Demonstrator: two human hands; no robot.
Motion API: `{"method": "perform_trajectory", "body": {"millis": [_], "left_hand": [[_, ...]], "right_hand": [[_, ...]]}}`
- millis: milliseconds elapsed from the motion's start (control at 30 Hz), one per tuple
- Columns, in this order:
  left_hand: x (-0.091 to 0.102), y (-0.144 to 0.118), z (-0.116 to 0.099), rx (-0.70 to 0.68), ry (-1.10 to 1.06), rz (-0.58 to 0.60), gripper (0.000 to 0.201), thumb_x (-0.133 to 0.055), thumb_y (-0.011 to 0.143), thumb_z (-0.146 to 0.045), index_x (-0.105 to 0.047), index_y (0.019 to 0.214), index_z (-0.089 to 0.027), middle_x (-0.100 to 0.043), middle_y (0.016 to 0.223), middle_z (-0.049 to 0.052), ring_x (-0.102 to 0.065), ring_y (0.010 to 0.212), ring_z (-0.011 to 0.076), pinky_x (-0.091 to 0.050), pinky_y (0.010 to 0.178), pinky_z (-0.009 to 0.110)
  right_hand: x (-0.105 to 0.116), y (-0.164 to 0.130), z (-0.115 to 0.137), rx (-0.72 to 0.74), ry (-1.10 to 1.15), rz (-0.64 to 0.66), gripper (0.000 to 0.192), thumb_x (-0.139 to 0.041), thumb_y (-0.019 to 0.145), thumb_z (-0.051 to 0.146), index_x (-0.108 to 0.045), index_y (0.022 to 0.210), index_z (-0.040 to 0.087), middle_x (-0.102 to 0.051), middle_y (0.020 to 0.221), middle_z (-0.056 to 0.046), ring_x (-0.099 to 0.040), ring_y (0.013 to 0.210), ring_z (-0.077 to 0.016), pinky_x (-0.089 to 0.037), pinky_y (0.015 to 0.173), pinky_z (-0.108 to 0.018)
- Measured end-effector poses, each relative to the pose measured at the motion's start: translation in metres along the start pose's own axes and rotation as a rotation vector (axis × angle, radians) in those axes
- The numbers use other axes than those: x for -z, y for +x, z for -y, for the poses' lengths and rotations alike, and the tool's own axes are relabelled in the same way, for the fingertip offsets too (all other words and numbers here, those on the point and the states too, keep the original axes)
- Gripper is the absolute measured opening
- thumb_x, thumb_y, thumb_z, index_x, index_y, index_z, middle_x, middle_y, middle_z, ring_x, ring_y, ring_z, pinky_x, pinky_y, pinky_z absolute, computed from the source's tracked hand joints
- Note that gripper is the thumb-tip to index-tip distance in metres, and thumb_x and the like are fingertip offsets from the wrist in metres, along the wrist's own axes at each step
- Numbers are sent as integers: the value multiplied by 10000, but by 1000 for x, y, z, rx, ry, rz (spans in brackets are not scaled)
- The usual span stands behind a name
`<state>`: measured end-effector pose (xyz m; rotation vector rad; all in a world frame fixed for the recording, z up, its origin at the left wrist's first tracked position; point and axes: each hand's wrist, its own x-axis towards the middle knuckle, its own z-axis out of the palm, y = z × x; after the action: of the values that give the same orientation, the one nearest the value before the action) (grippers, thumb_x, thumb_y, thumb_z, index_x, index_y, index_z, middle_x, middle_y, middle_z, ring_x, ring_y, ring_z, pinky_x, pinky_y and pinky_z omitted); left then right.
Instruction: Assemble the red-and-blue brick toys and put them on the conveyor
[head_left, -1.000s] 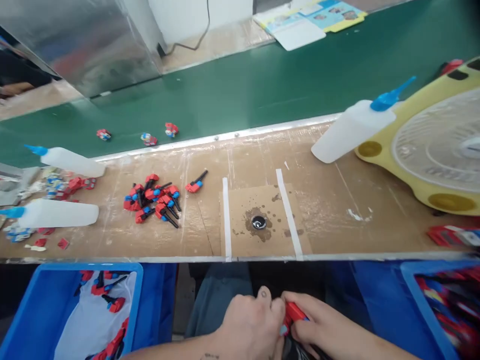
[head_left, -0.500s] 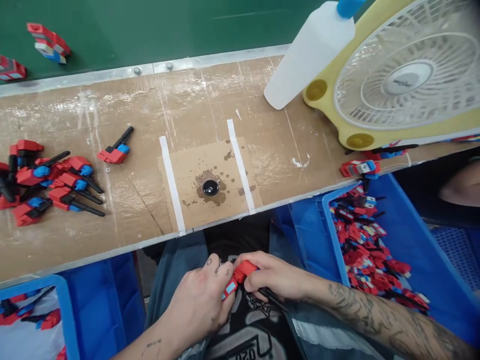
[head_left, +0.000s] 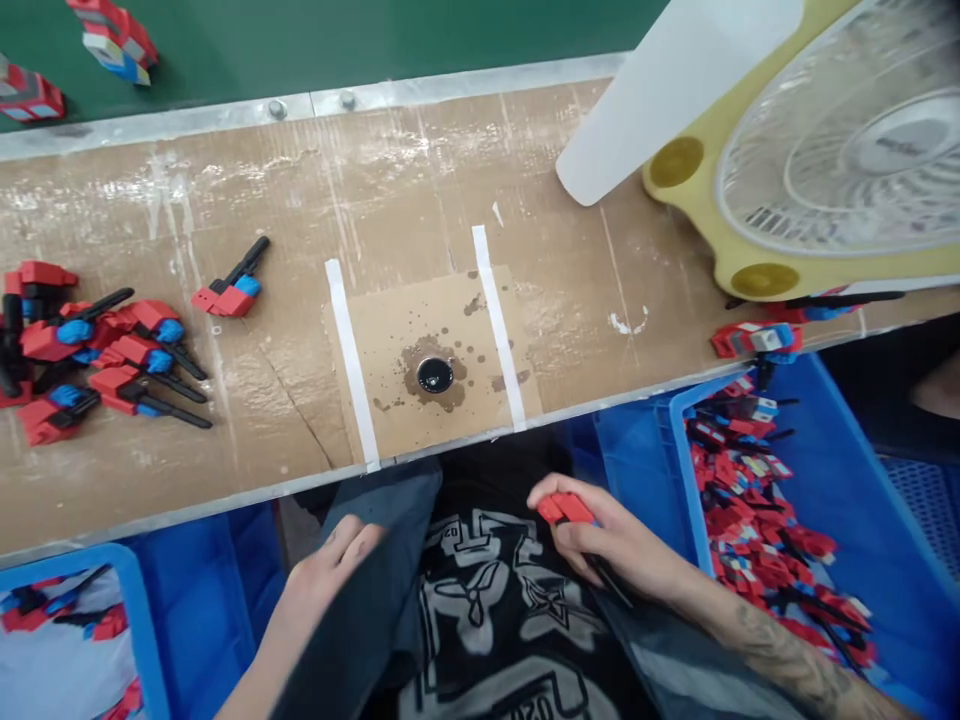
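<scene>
My right hand point(head_left: 611, 540) is closed around a small red toy part point(head_left: 566, 508) with a black stem, held over my lap just below the bench edge. My left hand point(head_left: 322, 580) rests on my left thigh with the fingers loosely apart and nothing in it. On the cardboard-covered bench point(head_left: 300, 400) above my hands lies a taped square with a small dark cup point(head_left: 435, 375) in a stained spot. A pile of red, blue and black toy parts point(head_left: 97, 350) lies at the left, and one lone part point(head_left: 229, 290) sits apart from it.
A blue bin point(head_left: 817, 480) full of red parts stands at my right; another blue bin point(head_left: 90, 620) is at lower left. A yellow fan point(head_left: 817, 160) and a white squeeze bottle point(head_left: 667, 90) lie at the upper right. The green conveyor belt point(head_left: 337, 40) carries assembled toys point(head_left: 112, 40). Another person's hand point(head_left: 937, 385) is at the right edge.
My hands were pressed together on the red part; now they have separated. The left hand dropped to my thigh empty, and the right keeps the part. The view shifted slightly.
</scene>
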<state>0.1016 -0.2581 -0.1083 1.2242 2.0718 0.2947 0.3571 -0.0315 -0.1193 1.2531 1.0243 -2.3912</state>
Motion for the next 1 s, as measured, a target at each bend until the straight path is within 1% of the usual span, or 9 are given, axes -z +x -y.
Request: {"method": "perform_trajectory", "body": {"millis": [67, 133, 267, 367, 467, 633, 833, 933, 1000], "left_hand": [[2, 10, -4, -126, -65, 20, 131, -466, 917, -296, -556, 1011, -282, -595, 888, 0, -627, 710, 135, -480, 627, 199], [10, 22, -8, -202, -106, -43, 100, -514, 926, -315, -561, 996, -262, -603, 898, 10, -620, 726, 142, -481, 638, 204], [29, 35, -9, -261, -114, -202, 77, -576, 914, -308, -558, 939, -238, -598, 842, 11, -606, 715, 145, -479, 643, 208], [37, 37, -10, -278, -121, -202, 83, -582, 908, -318, -573, 924, -237, -615, 846, 17, -617, 723, 151, -491, 642, 214], [39, 40, -15, -273, -125, -214, 87, -585, 903, -326, -592, 917, -240, -633, 856, 26, -632, 741, 163, -507, 653, 228], [49, 57, -24, -320, -138, -334, 61, -583, 902, -279, -589, 946, -236, -632, 932, 45, -634, 830, 173, -511, 718, 247], [76, 79, -37, -363, -174, -507, 62, -600, 893, -266, -607, 937, -222, -623, 985, 56, -615, 916, 192, -487, 785, 283], [95, 90, -48, -349, -192, -533, 94, -589, 901, -303, -609, 893, -211, -623, 942, 47, -602, 868, 186, -471, 751, 281], [108, 108, -56, -337, -172, -543, 149, -580, 906, -343, -606, 858, -204, -613, 883, 34, -585, 809, 176, -459, 726, 276]], "right_hand": [[-6, 6, 11, 87, 12, 109, 397, -633, 780, 159, -515, 1158, 180, -582, 604, 56, -516, 477, -88, -400, 497, -185], [-14, 13, 22, 149, 81, 229, 510, -673, 764, 163, -493, 1240, 189, -627, 741, 16, -591, 569, -120, -459, 560, -232], [-26, 23, 39, 232, 283, 373, 559, -650, 805, 292, -512, 1329, 155, -652, 924, -83, -603, 627, -143, -392, 504, -223], [-33, 25, 51, 276, 334, 388, 527, -615, 839, 346, -582, 1300, 93, -668, 971, -145, -595, 675, -154, -363, 529, -239], [-38, 26, 61, 269, 330, 428, 497, -711, 799, 311, -633, 1240, 94, -675, 1007, -158, -604, 720, -157, -364, 553, -234], [-42, 34, 66, 361, 293, 457, 437, -851, 701, 349, -694, 1008, 80, -702, 942, -154, -599, 643, -129, -374, 484, -198], [-46, 40, 70, 548, 268, 430, 419, -847, 727, 373, -673, 994, 101, -719, 849, -115, -625, 560, -112, -388, 417, -154], [-49, 37, 77, 628, 255, 381, 417, -845, 721, 396, -670, 971, 112, -711, 825, -100, -583, 517, -93, -360, 390, -146], [-49, 36, 82, 656, 228, 367, 415, -845, 716, 401, -674, 966, 117, -706, 822, -98, -561, 506, -89, -352, 386, -151]]}}
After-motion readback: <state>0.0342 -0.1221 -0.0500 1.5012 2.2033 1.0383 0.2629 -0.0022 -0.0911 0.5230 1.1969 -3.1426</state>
